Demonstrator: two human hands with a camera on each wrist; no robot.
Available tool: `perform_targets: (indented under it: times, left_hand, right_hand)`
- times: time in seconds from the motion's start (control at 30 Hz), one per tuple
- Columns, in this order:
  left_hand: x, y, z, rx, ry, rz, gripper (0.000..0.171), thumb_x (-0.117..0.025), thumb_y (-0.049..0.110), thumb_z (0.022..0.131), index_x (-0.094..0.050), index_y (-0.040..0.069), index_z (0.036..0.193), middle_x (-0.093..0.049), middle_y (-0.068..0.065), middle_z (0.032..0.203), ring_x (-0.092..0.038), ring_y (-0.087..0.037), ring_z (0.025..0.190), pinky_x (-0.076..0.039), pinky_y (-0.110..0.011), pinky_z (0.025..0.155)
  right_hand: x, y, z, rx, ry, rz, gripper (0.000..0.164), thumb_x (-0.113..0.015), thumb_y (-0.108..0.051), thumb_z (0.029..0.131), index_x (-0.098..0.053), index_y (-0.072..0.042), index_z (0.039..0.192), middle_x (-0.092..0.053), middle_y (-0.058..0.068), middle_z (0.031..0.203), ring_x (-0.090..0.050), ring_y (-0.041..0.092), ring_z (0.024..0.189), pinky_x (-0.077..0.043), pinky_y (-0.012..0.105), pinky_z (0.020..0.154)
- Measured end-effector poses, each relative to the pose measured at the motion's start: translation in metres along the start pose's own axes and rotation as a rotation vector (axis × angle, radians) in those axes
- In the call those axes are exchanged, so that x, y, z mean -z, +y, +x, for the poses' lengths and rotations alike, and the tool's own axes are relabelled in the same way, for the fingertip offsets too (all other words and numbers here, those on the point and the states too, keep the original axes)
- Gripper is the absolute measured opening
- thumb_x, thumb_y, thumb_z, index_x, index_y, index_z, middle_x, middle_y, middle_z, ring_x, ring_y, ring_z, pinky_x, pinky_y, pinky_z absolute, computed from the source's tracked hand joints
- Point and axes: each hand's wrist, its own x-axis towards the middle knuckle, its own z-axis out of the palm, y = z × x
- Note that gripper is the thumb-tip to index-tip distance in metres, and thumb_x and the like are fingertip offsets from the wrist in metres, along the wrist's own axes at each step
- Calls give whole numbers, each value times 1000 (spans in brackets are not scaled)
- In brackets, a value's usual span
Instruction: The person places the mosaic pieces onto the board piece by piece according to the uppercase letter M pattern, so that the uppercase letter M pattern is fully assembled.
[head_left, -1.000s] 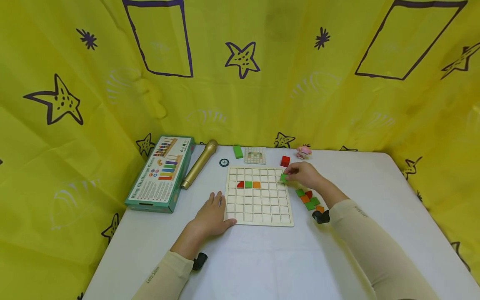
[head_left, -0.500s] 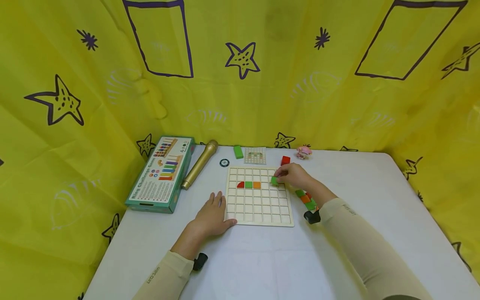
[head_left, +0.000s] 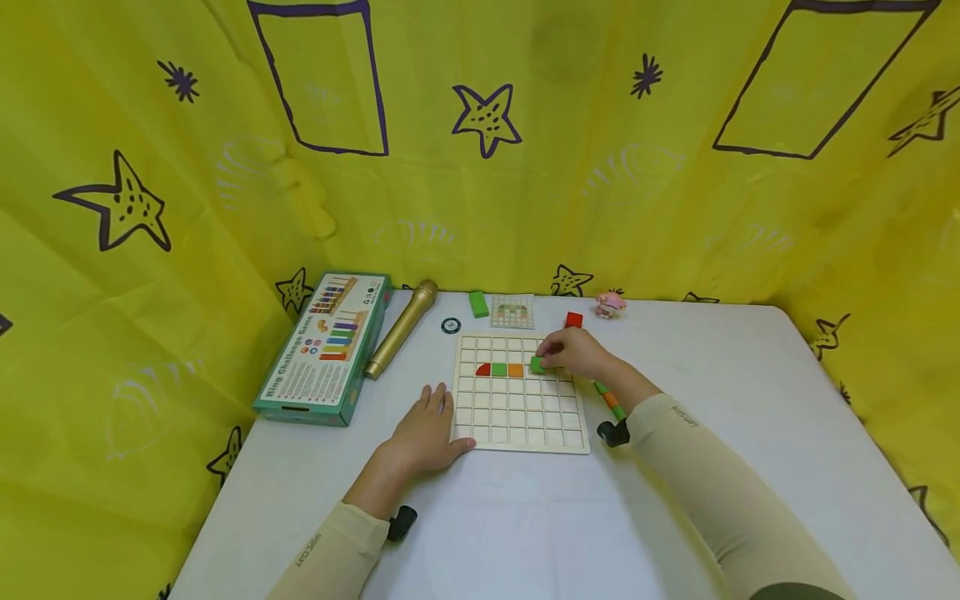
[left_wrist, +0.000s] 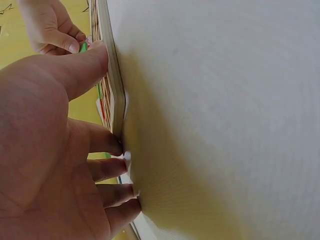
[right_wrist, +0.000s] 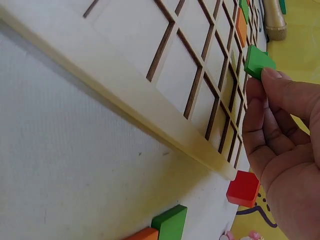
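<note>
A pale grid board (head_left: 521, 425) lies on the white table. One row of it holds a red rounded tile (head_left: 483, 369), a green square tile (head_left: 499, 370) and an orange tile (head_left: 515, 370). Between thumb and fingertips my right hand (head_left: 576, 353) pinches another green square tile (right_wrist: 258, 62), held over the cell region just right of the orange one. My left hand (head_left: 424, 433) rests at the board's left edge, fingers extended along the side and thumb (left_wrist: 87, 70) at the near corner.
Loose tiles (head_left: 609, 398) lie right of the board, partly behind my right wrist. Beyond the board are a pattern card (head_left: 512, 312), a green block (head_left: 478, 304), a red block (head_left: 573, 320) and a pink figurine (head_left: 611, 304). A gold microphone (head_left: 401, 329) and a game box (head_left: 324, 350) stand left.
My right hand has moved left across the board with the green tile, from the right edge toward the orange tile. The left hand has stayed in place.
</note>
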Motion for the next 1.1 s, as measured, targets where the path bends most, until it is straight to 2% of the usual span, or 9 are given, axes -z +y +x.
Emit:
perform_targets:
  times: [0.3,0.53,0.8,1.1]
  left_hand:
    - [-1,0,0,-8,3,12,90,-58,54,98,-30,-12,151,-23,-28,161,-17,-46,149,-22,-47,120]
    - [-2,0,1,-5,1,16,89,-58,54,98,-31,-12,151,-23,-27,161,-17,-46,149,-23,-47,120]
    - [1,0,0,2,0,-1,90,-59,53,97,-31,-12,152,-22,-27,161,-16,-46,149,-23,-48,120]
    - [0,0,-1,-1,7,-4,90,-59,54,97,-31,-12,151,-23,-27,161,-16,-46,149,-23,-47,120]
  right_hand:
    - [-5,-4,2,-17,-23,0,10,-73,-9,93,-75,-6,102,-71,5,99,-56,24,94,-49,38,88]
    - [-10,-1,8,-59,-37,-22,6,-73,-10,93,-74,-11,99,-69,4,98,-56,24,93,-48,35,83]
    - [-13,-3,10,-17,-57,-79,6,-72,-7,93,-75,-8,98,-70,3,97,-56,22,90,-50,35,84]
    - [-16,0,10,-21,-39,-83,6,-72,-7,92,-76,-7,97,-71,4,96,-57,21,88,-51,32,80]
